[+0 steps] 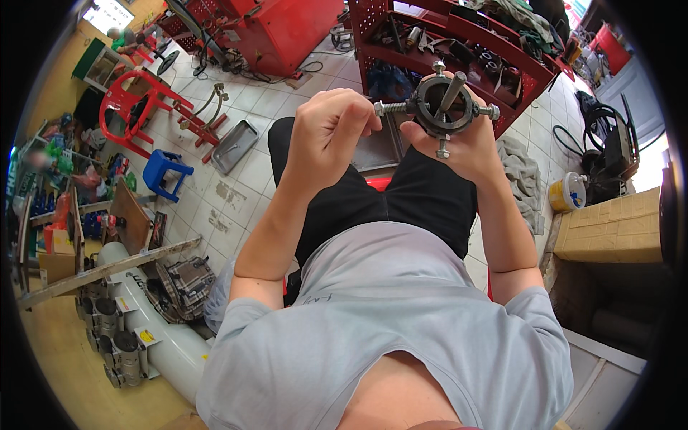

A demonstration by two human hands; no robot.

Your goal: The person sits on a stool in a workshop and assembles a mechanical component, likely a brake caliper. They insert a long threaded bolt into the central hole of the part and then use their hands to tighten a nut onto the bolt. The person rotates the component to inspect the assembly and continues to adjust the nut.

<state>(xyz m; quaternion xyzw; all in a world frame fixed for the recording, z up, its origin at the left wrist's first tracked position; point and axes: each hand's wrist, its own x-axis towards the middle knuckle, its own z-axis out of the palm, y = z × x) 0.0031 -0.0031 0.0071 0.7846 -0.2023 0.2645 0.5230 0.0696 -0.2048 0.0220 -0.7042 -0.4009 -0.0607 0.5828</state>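
Note:
A black metal ring (420,118) with several bolts sticking out around it is held up above my lap. A grey tapered rod (453,89) stands across its middle. My right hand (467,152) grips the ring from behind and below, its thumb at the lower left and most of its fingers hidden by the ring. The long threaded bolt (394,108) points left from the ring. At its head, my left hand (328,136) is closed, thumb and fingers bent together around the bolt's end; the exact contact is partly hidden.
Beyond my knees stands a red tool cart (494,54) loaded with tools and parts. A metal tray (235,147), a blue stool (167,174) and a red chair (132,107) are on the tiled floor to the left. To the right are a grey cloth (519,179) and a yellow-white bucket (567,192).

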